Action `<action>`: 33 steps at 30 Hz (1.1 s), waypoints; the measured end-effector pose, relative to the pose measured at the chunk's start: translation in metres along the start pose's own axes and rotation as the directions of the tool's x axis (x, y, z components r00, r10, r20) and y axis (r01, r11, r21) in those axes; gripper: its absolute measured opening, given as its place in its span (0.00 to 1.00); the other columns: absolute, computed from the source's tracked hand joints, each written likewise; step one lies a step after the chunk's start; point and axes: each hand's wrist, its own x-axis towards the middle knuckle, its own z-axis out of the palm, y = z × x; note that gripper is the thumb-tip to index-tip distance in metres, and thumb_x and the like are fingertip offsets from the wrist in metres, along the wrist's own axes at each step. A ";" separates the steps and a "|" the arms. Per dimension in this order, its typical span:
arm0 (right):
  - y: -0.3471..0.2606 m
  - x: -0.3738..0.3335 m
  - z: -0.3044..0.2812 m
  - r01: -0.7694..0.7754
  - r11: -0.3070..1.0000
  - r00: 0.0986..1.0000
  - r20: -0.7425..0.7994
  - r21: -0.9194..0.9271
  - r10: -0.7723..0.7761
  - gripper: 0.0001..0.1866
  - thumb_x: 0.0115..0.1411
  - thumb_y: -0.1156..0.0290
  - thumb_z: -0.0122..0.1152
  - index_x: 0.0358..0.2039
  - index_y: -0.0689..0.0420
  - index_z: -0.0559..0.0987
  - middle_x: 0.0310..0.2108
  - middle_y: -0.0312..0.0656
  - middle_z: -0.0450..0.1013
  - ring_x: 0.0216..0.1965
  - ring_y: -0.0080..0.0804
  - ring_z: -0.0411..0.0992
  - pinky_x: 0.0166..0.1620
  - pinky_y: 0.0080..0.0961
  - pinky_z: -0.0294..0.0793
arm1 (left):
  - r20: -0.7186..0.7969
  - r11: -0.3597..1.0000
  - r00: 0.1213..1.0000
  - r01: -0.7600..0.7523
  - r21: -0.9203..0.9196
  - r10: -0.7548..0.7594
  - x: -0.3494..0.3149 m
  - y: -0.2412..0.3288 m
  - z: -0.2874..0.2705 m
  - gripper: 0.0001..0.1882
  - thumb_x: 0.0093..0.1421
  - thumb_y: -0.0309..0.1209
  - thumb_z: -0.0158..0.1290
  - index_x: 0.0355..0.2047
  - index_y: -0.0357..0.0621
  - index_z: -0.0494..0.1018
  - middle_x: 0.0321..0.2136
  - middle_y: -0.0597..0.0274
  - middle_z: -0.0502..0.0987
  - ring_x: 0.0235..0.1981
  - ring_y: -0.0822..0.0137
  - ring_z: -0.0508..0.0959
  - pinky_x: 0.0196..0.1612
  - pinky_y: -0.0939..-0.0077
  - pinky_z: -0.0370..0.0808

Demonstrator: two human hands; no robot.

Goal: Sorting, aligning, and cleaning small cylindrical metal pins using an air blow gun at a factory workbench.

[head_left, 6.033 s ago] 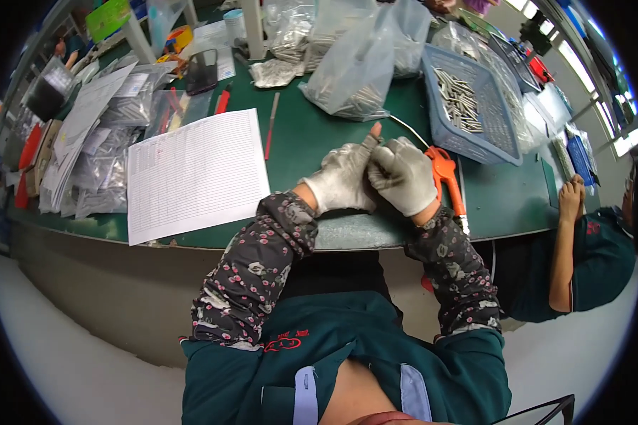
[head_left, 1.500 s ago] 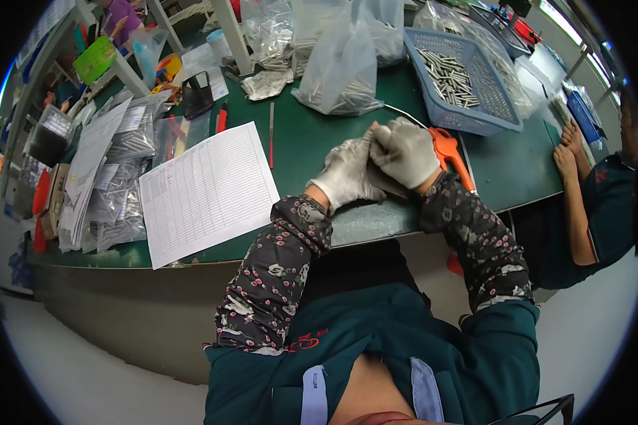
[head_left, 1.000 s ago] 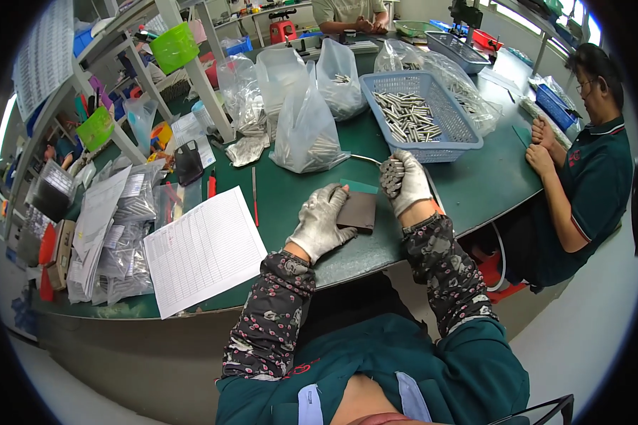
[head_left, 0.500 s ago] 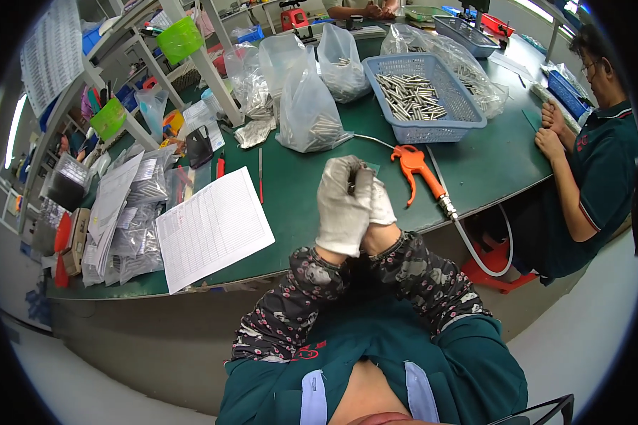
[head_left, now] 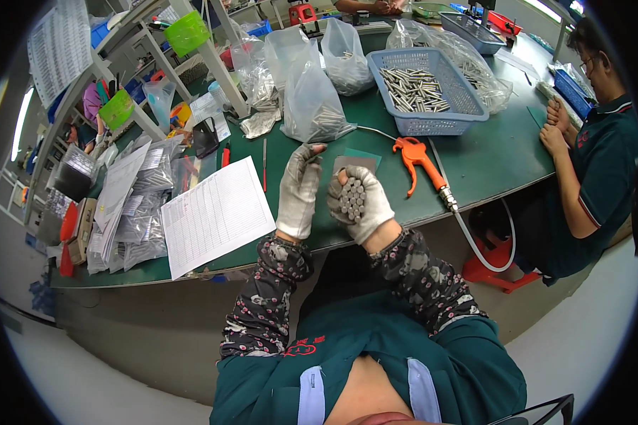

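1. Pulled the left hand off the right hand since half a second ago, going from pressed together to a small gap between them.
2. Got a bundle of metal rods gripped in the right hand, round ends toward the camera, up by the near edge of the green table.
3. Keeping the left hand loosely open just left of that bundle, with fingers a bit curled.
4. Can see a flat grey-brown piece just beyond the right hand, partly hidden by it, plus a green sheet right there too.
5. Got an orange air gun lying to the right.
6. Farther back, can spot a blue basket with loose rods inside, and a clear bag to its left.
7. Over on the left, got a lined white paper.
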 end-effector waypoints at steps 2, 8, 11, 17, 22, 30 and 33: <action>0.004 0.007 -0.004 -0.028 0.997 0.994 -0.099 0.076 0.035 0.10 0.58 0.63 0.52 0.22 0.53 0.72 0.18 0.34 0.69 0.18 0.29 0.67 0.24 0.26 0.68 | 0.184 0.941 0.955 -0.268 0.209 0.231 -0.013 0.002 -0.002 0.39 0.55 0.50 0.56 0.60 0.40 0.58 0.55 0.54 0.66 0.57 0.60 0.65 0.59 0.70 0.61; 0.032 0.033 -0.021 0.085 0.994 0.924 -0.380 0.072 -0.051 0.13 0.61 0.58 0.47 0.31 0.53 0.76 0.29 0.36 0.76 0.30 0.32 0.75 0.39 0.32 0.77 | 0.351 0.876 0.925 -0.288 0.388 0.148 -0.023 -0.009 -0.004 0.47 0.43 0.49 0.65 0.59 0.43 0.59 0.56 0.50 0.65 0.59 0.54 0.65 0.59 0.66 0.61; 0.038 0.035 -0.028 0.096 0.992 0.912 -0.407 0.078 -0.056 0.13 0.62 0.58 0.47 0.33 0.51 0.76 0.32 0.35 0.76 0.32 0.31 0.75 0.41 0.30 0.77 | 0.340 0.937 0.940 -0.095 0.336 -0.027 -0.028 -0.016 -0.008 0.48 0.42 0.49 0.67 0.58 0.39 0.59 0.56 0.59 0.64 0.56 0.66 0.65 0.59 0.73 0.61; 0.037 0.039 -0.037 0.087 0.993 0.903 -0.428 0.074 -0.047 0.10 0.60 0.60 0.50 0.31 0.51 0.76 0.29 0.35 0.76 0.29 0.32 0.75 0.38 0.31 0.77 | 0.235 0.966 0.972 -0.081 0.245 0.022 -0.030 -0.024 -0.003 0.43 0.43 0.52 0.66 0.53 0.39 0.65 0.46 0.55 0.73 0.48 0.59 0.73 0.53 0.70 0.68; 0.038 0.042 -0.045 0.073 0.992 0.919 -0.394 0.104 -0.026 0.09 0.59 0.62 0.51 0.30 0.52 0.75 0.27 0.36 0.76 0.28 0.32 0.74 0.37 0.30 0.77 | 0.229 0.947 0.971 -0.131 0.293 0.063 -0.031 -0.026 -0.002 0.42 0.45 0.54 0.64 0.53 0.38 0.65 0.44 0.54 0.73 0.47 0.59 0.74 0.51 0.69 0.69; 0.039 0.046 -0.054 0.076 0.988 0.919 -0.393 0.137 -0.016 0.09 0.59 0.62 0.52 0.29 0.52 0.76 0.27 0.35 0.76 0.27 0.31 0.74 0.34 0.30 0.77 | 0.202 0.896 0.979 -0.081 0.437 -0.010 -0.034 -0.021 0.001 0.37 0.49 0.51 0.62 0.52 0.40 0.65 0.44 0.61 0.72 0.47 0.67 0.71 0.52 0.75 0.66; 0.040 0.052 -0.065 0.055 0.988 0.941 -0.339 0.147 -0.002 0.09 0.59 0.62 0.51 0.30 0.52 0.75 0.26 0.35 0.76 0.27 0.30 0.74 0.33 0.29 0.78 | 0.187 0.894 0.982 -0.056 0.445 -0.031 -0.033 -0.016 0.004 0.37 0.49 0.50 0.62 0.52 0.41 0.65 0.43 0.62 0.72 0.47 0.68 0.71 0.51 0.75 0.67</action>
